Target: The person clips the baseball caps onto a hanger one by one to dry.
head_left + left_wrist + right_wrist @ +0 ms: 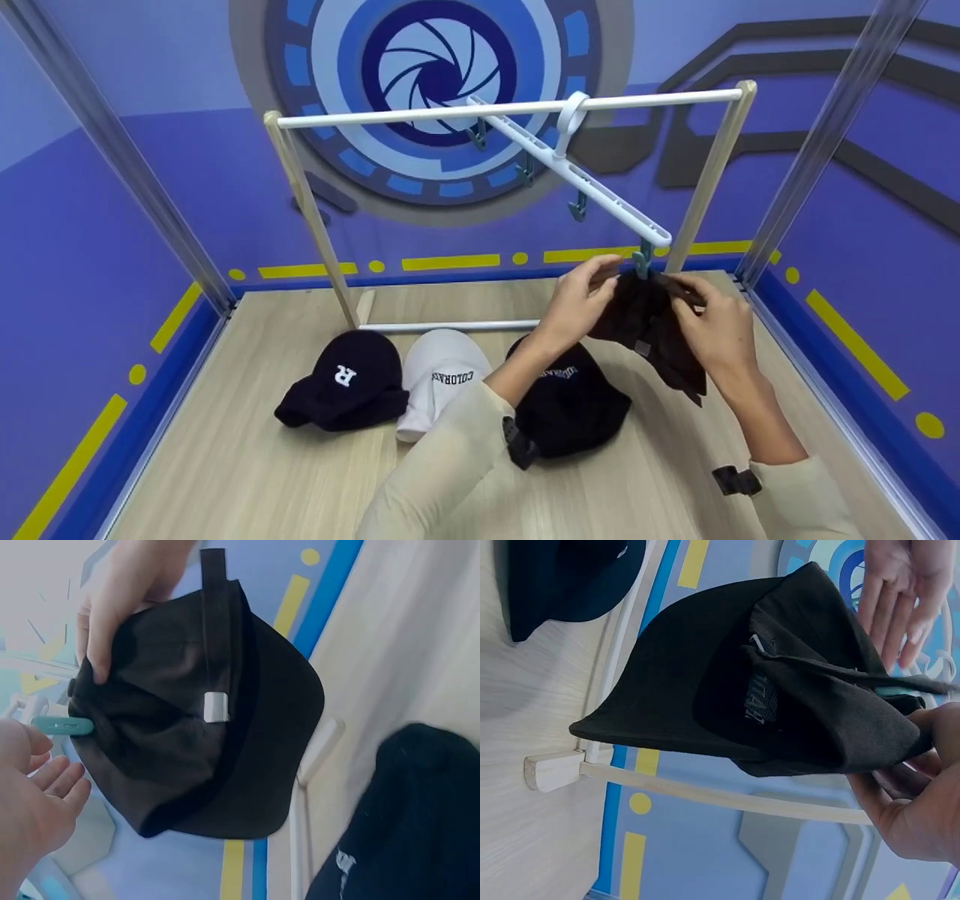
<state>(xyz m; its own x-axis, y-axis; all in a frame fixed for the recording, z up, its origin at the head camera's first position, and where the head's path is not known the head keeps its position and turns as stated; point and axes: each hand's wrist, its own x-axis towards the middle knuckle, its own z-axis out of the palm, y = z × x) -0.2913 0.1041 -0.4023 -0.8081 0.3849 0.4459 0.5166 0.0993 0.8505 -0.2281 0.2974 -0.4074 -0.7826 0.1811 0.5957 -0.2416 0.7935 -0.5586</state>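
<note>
A black baseball cap [649, 330] hangs from a teal clip [641, 262] at the near end of a white hanger [600, 193]. In the left wrist view the clip [64, 725] bites the crown, and the back strap [215, 637] with its metal buckle faces the camera. My right hand [716, 330] pinches the cap's fabric beside the clip. On the clip's other side is my left hand [577, 300], fingers loosely extended; the right wrist view shows that hand [907, 600] with nothing in it. The cap's brim [660, 682] points down toward the table.
Over a wooden-legged rack's white rail [420, 115] hooks the hanger; more teal clips [577, 206] hang along it. On the table lie a dark cap with an R [360, 375], a white cap [446, 360] and a black cap [577, 412]. Blue panels stand around.
</note>
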